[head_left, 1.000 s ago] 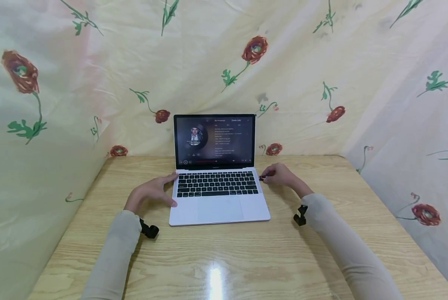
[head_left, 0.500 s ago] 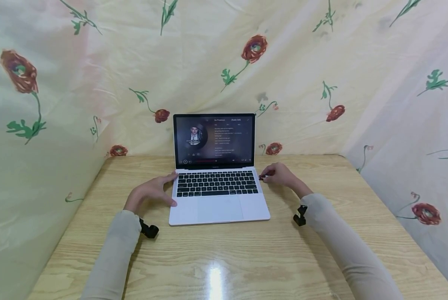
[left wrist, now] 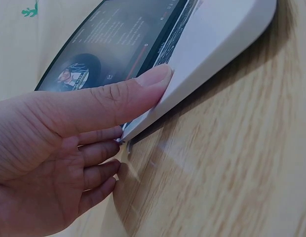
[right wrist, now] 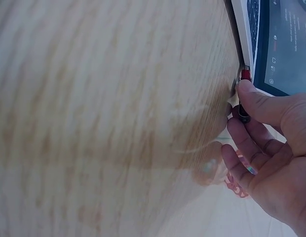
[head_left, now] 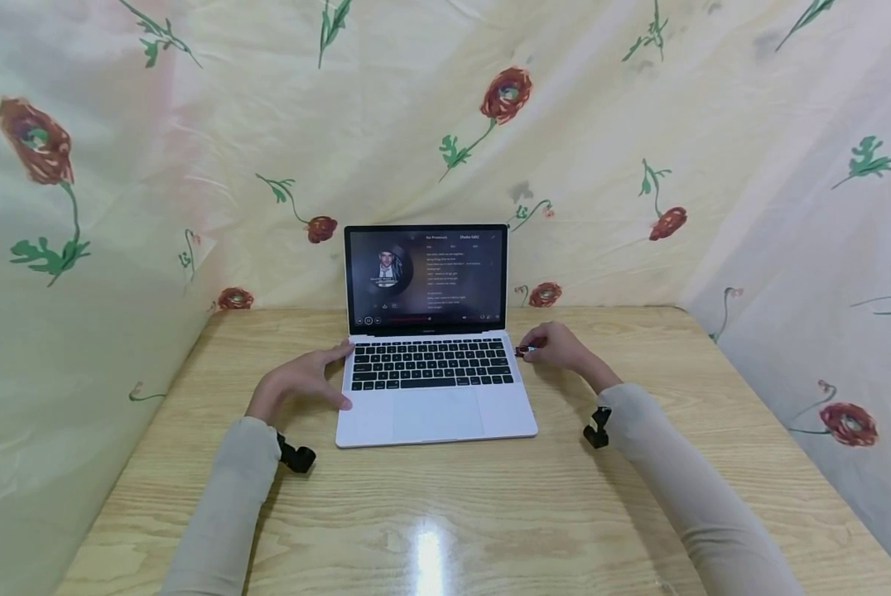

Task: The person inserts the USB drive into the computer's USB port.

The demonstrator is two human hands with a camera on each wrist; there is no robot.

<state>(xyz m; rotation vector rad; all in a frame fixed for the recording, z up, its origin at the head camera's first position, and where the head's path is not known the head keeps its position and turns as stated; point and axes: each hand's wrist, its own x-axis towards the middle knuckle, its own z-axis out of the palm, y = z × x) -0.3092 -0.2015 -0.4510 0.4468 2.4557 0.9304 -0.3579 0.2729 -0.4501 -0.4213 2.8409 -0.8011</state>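
An open laptop (head_left: 438,414) with a lit screen stands on the table between the two hands. My left hand (head_left: 304,381) rests against its left side, thumb (left wrist: 155,76) laid straight on top of the palm rest and the other fingertips at the edge near the hinge. At the laptop's right side, my right hand (head_left: 557,348) pinches a small red and black USB flash drive (right wrist: 246,75) between thumb and fingers. The drive's metal end is right at the laptop's side edge. Much of the drive's body is hidden behind the thumb.
The wooden table (head_left: 431,505) is glossy and reflects a light near its front. A flowered cloth (head_left: 602,124) hangs behind it and along both sides. Each wrist wears a black camera strap, such as the right wrist camera (head_left: 598,428).
Both hands keep their places at the laptop's sides. The head view has tilted very slightly.
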